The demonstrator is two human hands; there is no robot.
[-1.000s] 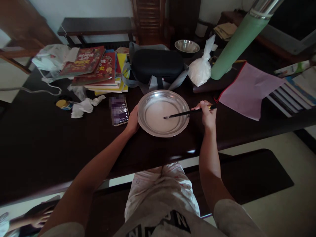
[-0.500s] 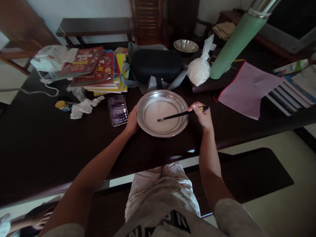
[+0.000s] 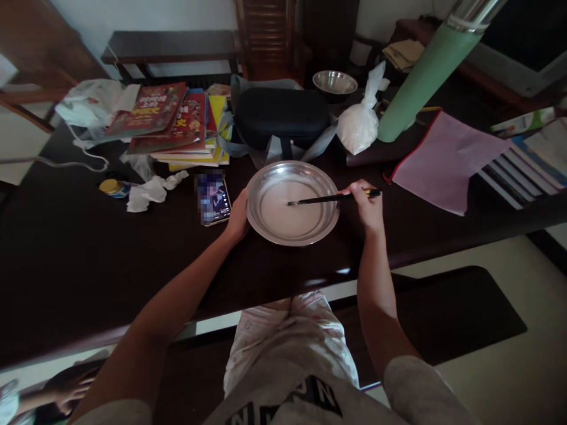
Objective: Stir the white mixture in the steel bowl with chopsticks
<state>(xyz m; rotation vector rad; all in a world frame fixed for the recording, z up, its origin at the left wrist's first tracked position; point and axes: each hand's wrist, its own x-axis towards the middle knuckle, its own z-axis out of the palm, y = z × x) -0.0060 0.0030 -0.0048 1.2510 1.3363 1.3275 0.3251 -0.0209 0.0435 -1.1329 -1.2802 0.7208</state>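
Chopstick tips have been swung farther from the body across the steel basin [image 3: 266, 227] since the earlier frame.
Chopsticks [image 3: 330, 199] are clamped in right hand [image 3: 365, 206] fingers, long axis leftward over the milky liquid; left hand [image 3: 238, 217] is pressed against the rim on the counter [image 3: 66, 260].

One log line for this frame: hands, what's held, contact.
left hand: steadying metal dish at its left rim | right hand: grip shut on chopsticks | tips in whitish liquid | phone left of dish
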